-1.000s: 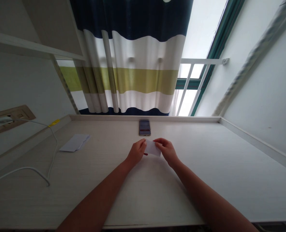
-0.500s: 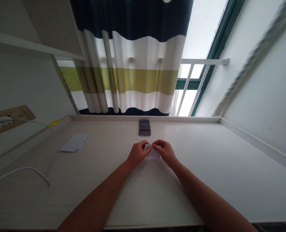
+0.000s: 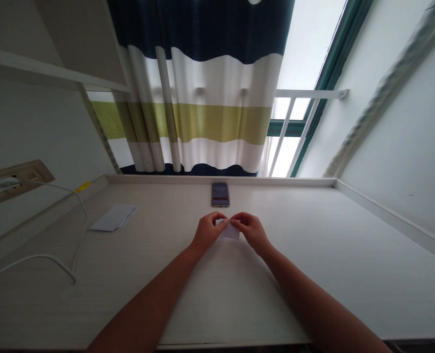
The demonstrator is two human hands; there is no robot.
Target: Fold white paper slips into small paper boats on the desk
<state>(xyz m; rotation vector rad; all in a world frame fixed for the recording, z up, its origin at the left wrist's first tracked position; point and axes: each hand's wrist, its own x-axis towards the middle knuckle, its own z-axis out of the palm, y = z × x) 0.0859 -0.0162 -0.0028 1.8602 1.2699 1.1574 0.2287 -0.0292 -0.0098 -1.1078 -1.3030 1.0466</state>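
Left hand [image 3: 207, 231] and right hand [image 3: 253, 230]: fingers [image 3: 237, 225] clamped on upper edge of white paper [image 3: 232, 233], fingertips nearly meeting; phone [image 3: 220, 192] lies near far edge of desk [image 3: 349, 255]

The pale wood-grained bench [image 3: 349, 245] spans the lower half of the frame, a raised white ledge [image 3: 166, 180] along its far edge. Near the centre, a small white paper sheet [image 3: 231, 233] is between the left hand [image 3: 209, 230] and the right hand [image 3: 252, 229], over the bench. Just beyond them, near the ledge, lies a dark rectangular phone [image 3: 220, 194]. At centre left, well apart from the hands, lie stacked white papers [image 3: 112, 217]. Left of these, a thin white cable [image 3: 84, 215] runs from a beige rectangular socket panel [image 3: 33, 172], at the left edge, onto the bench. Behind the ledge, upper centre, hangs a navy, white and olive striped fabric curtain [image 3: 202, 78]; right of it, a white railing [image 3: 309, 93] stands before a dark green window frame [image 3: 337, 51].
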